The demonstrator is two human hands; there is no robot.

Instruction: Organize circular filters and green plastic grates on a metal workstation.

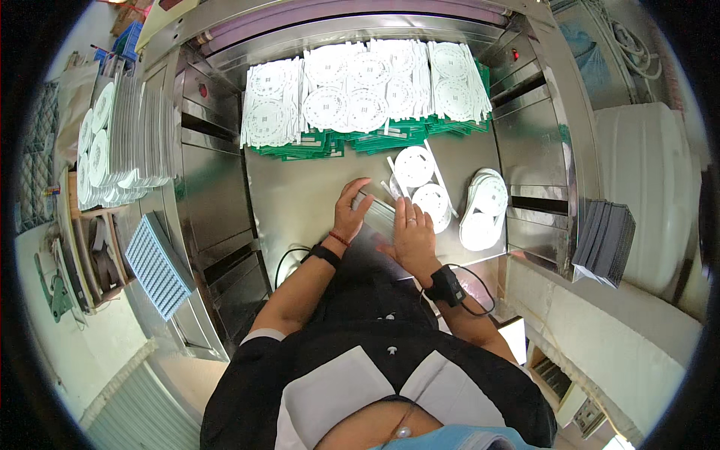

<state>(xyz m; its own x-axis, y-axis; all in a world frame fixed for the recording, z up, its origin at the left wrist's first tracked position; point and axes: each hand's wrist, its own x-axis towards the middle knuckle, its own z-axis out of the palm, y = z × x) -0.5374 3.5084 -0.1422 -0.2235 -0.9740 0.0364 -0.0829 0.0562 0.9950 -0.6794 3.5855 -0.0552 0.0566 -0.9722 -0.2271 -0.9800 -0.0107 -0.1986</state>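
Note:
My left hand (351, 214) and my right hand (414, 234) press from both sides on a bundle of thin pale strips (375, 208) close in front of my body. The left thumb lies along the bundle's edge, while the right fingers stretch along its other side; part of the bundle is hidden by them. Just beyond my right hand, round white circuit boards (415, 166) lie loose with narrow white strips (442, 180) beside them. A small stack of round white boards (484, 208) sits farther right on the metal tray.
White board panels (328, 67) stand in rows on green boards (390, 138) at the tray's back. More white panels (135, 139) are stacked outside on the left, above a blue ridged tray (159, 266). Metal side walls (529, 142) flank the work surface; dark trays (604, 241) stand at right.

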